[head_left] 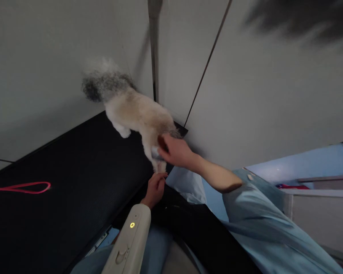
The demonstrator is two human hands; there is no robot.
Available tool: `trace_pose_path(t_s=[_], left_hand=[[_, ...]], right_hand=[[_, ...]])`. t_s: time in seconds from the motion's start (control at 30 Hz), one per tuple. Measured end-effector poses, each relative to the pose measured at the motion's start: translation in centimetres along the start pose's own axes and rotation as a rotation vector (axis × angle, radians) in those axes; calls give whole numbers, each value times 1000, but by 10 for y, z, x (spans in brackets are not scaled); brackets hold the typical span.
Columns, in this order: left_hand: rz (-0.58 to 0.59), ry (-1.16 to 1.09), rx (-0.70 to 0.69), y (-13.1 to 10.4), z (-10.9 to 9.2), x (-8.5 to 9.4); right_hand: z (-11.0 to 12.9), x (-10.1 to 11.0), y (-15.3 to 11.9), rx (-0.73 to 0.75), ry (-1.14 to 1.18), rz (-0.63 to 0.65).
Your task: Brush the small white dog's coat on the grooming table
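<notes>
A small dog (140, 110) with a cream body and a fluffy grey-and-white head stands on a black table (74, 163), its rear toward me. My left hand (156, 188) is closed around the lower end of one of its hind legs. At the dog's rear, my right hand (175, 150) has its fingers curled in beside the thigh and tail. A small pale bluish patch (156, 153) shows by those fingertips; I cannot make out what it is. In front of my left forearm lies a white device (130, 243) with a lit yellow ring and a slider.
A pink leash loop (34, 187) lies at the table's left. Grey wall panels (231, 95) meet in a corner behind the dog, with a metal post (154, 49) there. Crumpled clear plastic (187, 184) is below the table's edge. Dark blurred fur-like strands (308, 19) hang at upper right.
</notes>
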State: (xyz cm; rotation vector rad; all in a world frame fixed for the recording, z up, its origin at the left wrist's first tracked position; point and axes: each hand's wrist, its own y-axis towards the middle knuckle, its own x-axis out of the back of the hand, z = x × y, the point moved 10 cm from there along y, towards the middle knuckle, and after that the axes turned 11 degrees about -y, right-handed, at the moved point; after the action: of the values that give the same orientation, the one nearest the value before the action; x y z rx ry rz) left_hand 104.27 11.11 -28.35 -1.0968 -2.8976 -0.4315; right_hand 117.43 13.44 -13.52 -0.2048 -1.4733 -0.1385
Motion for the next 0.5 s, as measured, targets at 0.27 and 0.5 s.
trace_pose_path(t_s=[0.27,0.5], left_hand=[[-294,-421,133,-9,18,23],[-481,-586,360,-5,19,27]], right_hand=[[-18,-16,-11,-21,356,-121],[-25,-36,-24,2,713,-300]])
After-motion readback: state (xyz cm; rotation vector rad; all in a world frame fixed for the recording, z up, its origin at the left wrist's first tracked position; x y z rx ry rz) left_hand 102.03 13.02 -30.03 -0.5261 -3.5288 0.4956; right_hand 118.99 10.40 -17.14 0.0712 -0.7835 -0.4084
